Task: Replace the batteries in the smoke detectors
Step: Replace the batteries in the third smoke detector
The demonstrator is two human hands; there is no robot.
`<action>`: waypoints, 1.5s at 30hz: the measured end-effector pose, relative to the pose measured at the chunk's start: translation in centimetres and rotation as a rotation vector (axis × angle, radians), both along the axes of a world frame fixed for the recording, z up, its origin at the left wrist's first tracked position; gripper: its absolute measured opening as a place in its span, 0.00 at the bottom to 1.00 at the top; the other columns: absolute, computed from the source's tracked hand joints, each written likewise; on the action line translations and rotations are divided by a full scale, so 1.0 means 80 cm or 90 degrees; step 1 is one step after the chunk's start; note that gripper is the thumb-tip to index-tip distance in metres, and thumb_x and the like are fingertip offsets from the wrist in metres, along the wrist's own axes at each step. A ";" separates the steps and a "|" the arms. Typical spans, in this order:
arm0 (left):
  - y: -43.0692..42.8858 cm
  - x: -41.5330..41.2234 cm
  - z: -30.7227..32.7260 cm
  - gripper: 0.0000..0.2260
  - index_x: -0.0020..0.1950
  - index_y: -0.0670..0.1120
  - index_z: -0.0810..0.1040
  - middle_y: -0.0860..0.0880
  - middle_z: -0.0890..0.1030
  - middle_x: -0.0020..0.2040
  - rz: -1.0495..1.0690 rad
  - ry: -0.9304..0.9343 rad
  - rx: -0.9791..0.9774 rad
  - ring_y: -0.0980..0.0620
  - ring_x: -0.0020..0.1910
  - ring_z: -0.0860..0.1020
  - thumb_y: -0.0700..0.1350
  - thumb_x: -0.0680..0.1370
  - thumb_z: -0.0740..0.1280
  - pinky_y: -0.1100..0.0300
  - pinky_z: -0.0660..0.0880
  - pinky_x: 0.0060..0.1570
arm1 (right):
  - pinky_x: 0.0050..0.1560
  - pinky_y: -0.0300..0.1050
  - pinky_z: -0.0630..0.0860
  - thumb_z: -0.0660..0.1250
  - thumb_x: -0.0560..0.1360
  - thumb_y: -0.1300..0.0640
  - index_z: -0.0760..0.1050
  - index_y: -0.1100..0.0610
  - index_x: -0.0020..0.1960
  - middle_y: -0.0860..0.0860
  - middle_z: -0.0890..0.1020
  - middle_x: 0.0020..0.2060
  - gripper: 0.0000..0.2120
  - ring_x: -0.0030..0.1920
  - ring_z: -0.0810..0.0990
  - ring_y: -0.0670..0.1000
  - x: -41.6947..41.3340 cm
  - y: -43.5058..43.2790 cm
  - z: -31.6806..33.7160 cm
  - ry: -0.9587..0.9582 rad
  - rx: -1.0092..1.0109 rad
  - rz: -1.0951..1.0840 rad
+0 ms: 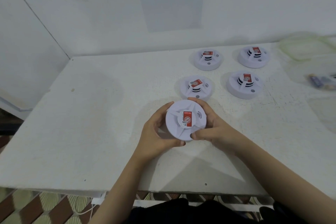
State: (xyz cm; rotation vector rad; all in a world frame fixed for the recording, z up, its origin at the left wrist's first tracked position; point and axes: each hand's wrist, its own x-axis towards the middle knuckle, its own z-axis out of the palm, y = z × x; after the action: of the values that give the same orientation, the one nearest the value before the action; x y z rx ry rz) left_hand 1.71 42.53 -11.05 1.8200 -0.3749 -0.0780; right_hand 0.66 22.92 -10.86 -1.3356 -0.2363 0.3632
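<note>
A round white smoke detector (183, 114) with a red sticker on its middle sits between both hands over the white table (91, 123). My left hand (156, 132) wraps its left and lower rim. My right hand (211, 125) grips its right side, thumb on the lower edge. Several more white smoke detectors stand behind it: one just beyond (196, 87), one to its right (244, 84), two at the back (208, 59) (253, 56). Blurred batteries (321, 82) lie at the far right.
A pale clear plastic container (305, 47) rests at the table's back right corner. A printed sheet (171, 0) hangs on the white wall behind. The table's front edge runs just before my forearms, with a white cable (85, 209) below it.
</note>
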 end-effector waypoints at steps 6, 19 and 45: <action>0.001 0.002 0.000 0.39 0.68 0.51 0.71 0.53 0.79 0.62 -0.017 -0.011 -0.002 0.51 0.63 0.77 0.37 0.60 0.79 0.58 0.77 0.57 | 0.49 0.50 0.78 0.63 0.66 0.71 0.63 0.45 0.69 0.50 0.76 0.61 0.37 0.59 0.77 0.52 -0.001 -0.002 -0.002 0.039 0.062 0.000; 0.000 0.003 0.001 0.37 0.68 0.53 0.68 0.58 0.75 0.65 -0.034 -0.019 -0.010 0.58 0.64 0.75 0.40 0.62 0.79 0.66 0.74 0.58 | 0.52 0.52 0.79 0.58 0.68 0.69 0.67 0.45 0.67 0.51 0.78 0.60 0.31 0.59 0.78 0.55 0.001 -0.003 -0.007 0.067 0.114 -0.023; -0.001 0.001 0.002 0.39 0.68 0.55 0.68 0.61 0.75 0.65 -0.042 -0.001 -0.009 0.61 0.64 0.74 0.37 0.61 0.78 0.69 0.73 0.56 | 0.46 0.48 0.79 0.55 0.63 0.68 0.69 0.45 0.65 0.48 0.80 0.57 0.33 0.55 0.80 0.51 0.000 -0.002 -0.005 0.076 0.101 -0.044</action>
State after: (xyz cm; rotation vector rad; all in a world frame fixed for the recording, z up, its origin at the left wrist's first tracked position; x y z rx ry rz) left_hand 1.76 42.48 -10.86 1.7943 -0.4362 -0.1201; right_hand 0.64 22.78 -11.29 -1.1592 -0.1165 0.3581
